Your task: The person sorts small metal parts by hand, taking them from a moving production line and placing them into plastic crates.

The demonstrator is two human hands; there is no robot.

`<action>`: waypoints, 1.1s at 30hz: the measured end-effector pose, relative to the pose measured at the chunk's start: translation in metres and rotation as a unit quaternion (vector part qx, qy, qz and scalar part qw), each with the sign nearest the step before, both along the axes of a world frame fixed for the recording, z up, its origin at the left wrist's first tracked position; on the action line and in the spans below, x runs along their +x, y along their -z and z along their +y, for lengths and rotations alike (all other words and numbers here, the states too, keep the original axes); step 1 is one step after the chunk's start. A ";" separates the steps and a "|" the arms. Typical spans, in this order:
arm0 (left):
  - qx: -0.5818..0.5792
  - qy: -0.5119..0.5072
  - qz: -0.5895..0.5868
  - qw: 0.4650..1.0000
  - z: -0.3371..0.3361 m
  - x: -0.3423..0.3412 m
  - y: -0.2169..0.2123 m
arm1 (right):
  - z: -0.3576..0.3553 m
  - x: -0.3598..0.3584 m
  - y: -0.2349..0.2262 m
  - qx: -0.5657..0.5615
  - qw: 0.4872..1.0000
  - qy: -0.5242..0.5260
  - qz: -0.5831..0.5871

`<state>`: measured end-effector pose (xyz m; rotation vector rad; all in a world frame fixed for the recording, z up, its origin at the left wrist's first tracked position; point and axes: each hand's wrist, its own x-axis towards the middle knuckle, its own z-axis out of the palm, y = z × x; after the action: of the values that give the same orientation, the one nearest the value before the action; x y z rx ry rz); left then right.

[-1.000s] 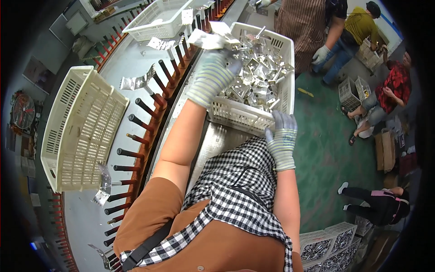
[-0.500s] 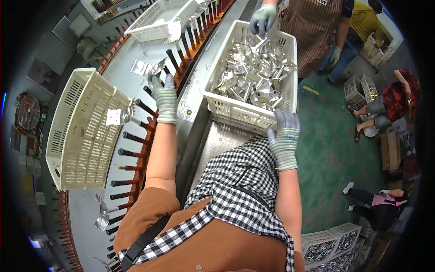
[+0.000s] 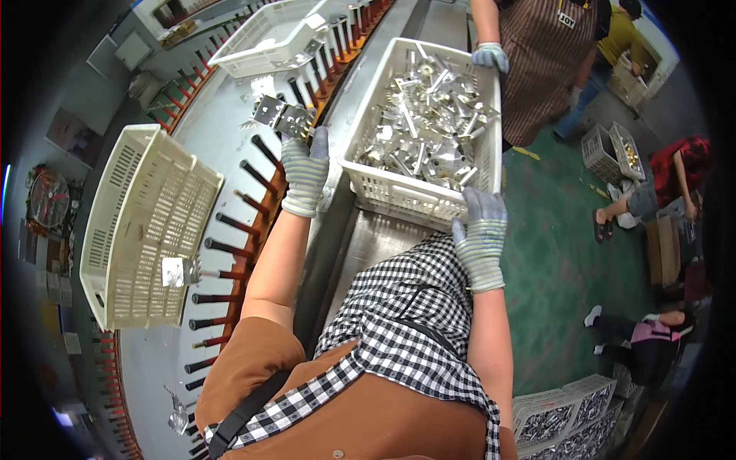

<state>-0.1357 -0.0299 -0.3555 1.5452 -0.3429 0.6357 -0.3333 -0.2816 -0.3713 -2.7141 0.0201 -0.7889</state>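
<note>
1. Leftmost, an empty white slotted crate [image 3: 138, 222] lies tilted on the pale surface [image 3: 222, 138], beside a row of dark pegs with red bases [image 3: 230, 253]; one small metal piece [image 3: 178, 271] hangs on a near peg.
2. Next, the left hand [image 3: 304, 172], in a striped knit glove, is closed on a perforated metal bracket [image 3: 282, 117], holding it just above the far pegs.
3. Judging by its look, the bracket is thin stamped sheet: light, stiff, with sharp edges and a slick finish. Pinching a flat edge between thumb and fingers, clear of the holes, seems the surest hold.
4. It is silvery, bent, and punched with small round holes.
5. Further right, a white basket [image 3: 399, 195] holds a heap of similar shiny parts.
6. Rightmost, the right hand [image 3: 481, 234], gloved too, is curled over the basket's near right rim, gripping it; a co-worker's gloved hand [image 3: 489, 56] holds the far rim.
</note>
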 end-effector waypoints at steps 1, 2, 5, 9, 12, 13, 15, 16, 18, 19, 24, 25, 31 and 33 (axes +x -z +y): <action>0.175 -0.053 -0.027 0.983 0.006 0.007 0.002 | 0.000 0.002 0.001 -0.001 1.000 0.005 0.000; 0.192 -0.082 -0.025 0.978 0.000 0.013 0.003 | -0.001 0.002 0.001 0.002 1.000 0.000 -0.001; 0.335 -0.224 -0.028 0.915 -0.002 0.052 0.019 | 0.001 0.002 -0.002 0.001 1.000 -0.004 -0.005; 0.330 -0.187 0.095 0.920 -0.004 0.064 0.000 | 0.000 0.001 0.001 -0.008 1.000 0.009 0.002; 0.364 -0.294 -0.036 0.883 0.000 0.079 -0.003 | 0.001 0.001 -0.001 -0.003 1.000 0.006 0.001; 0.323 -0.201 0.129 0.916 0.005 0.078 -0.005 | 0.001 0.001 -0.001 -0.004 1.000 0.007 0.002; 0.297 -0.177 0.193 0.918 0.008 0.079 -0.014 | 0.000 0.000 -0.001 -0.006 1.000 0.008 0.004; 0.274 -0.193 0.179 0.925 0.010 0.082 -0.008 | 0.000 -0.001 -0.001 -0.006 1.000 0.008 0.000; 0.252 -0.289 0.063 0.922 0.013 0.083 -0.003 | 0.000 -0.001 0.000 -0.005 1.000 0.011 -0.004; 0.218 -0.296 0.052 0.929 0.019 0.079 -0.001 | 0.000 -0.001 0.000 -0.003 1.000 0.007 -0.002; -0.039 -0.119 -0.113 0.986 -0.019 0.033 -0.073 | -0.003 0.001 -0.002 0.005 1.000 -0.004 -0.006; -0.063 -0.083 -0.148 0.983 -0.019 0.039 -0.074 | -0.001 0.000 -0.002 0.004 1.000 -0.009 -0.004; 0.180 0.099 -0.121 0.971 -0.062 0.005 -0.070 | 0.003 0.004 -0.004 0.001 1.000 0.004 -0.002; 0.373 0.237 0.076 0.894 -0.074 -0.020 -0.079 | 0.002 0.003 -0.003 0.001 1.000 0.004 0.004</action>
<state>-0.1560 -0.1037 -0.2762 2.1154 -0.8839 -0.0332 -0.3302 -0.2797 -0.3684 -2.7177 0.0338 -0.7814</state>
